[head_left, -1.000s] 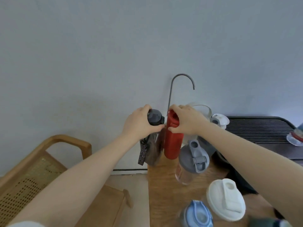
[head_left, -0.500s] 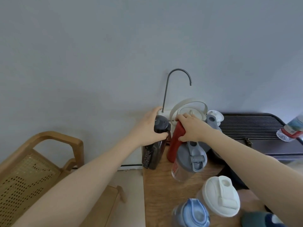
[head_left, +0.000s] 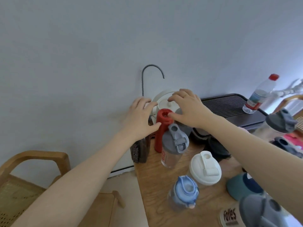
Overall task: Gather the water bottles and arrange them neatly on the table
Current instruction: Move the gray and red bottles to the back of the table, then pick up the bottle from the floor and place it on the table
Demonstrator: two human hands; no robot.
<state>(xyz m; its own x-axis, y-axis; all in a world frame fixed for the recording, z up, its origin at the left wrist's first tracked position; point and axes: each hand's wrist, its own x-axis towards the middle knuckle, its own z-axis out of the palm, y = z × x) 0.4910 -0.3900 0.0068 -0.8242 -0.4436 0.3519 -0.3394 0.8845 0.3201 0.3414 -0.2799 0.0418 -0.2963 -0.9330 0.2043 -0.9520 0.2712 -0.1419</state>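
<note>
A dark bottle (head_left: 140, 149) and a red bottle (head_left: 161, 136) stand side by side at the far left corner of the wooden table (head_left: 147, 177). My left hand (head_left: 141, 118) hovers with spread fingers over the dark bottle's top, its thumb against the red bottle. My right hand (head_left: 188, 108) is open above the red bottle, thumb at its cap. Nearer me stand a grey-lidded clear bottle (head_left: 173, 145), a white-lidded bottle (head_left: 205, 169), a blue-lidded bottle (head_left: 183, 192), a teal bottle (head_left: 242, 185) and a grey-lidded one (head_left: 262, 210).
A white kettle (head_left: 164, 100) and a curved grey spout (head_left: 144, 79) stand behind the red bottle by the wall. A black ridged tray (head_left: 229, 107) carries a clear plastic bottle with a red cap (head_left: 260, 94). Another grey-lidded bottle (head_left: 282, 120) is at right. A wooden chair (head_left: 32, 161) sits at left.
Both hands gripped the dark and red bottles' tops and set them down near the wall. Now the fingers have opened and the bottles stand on their own.
</note>
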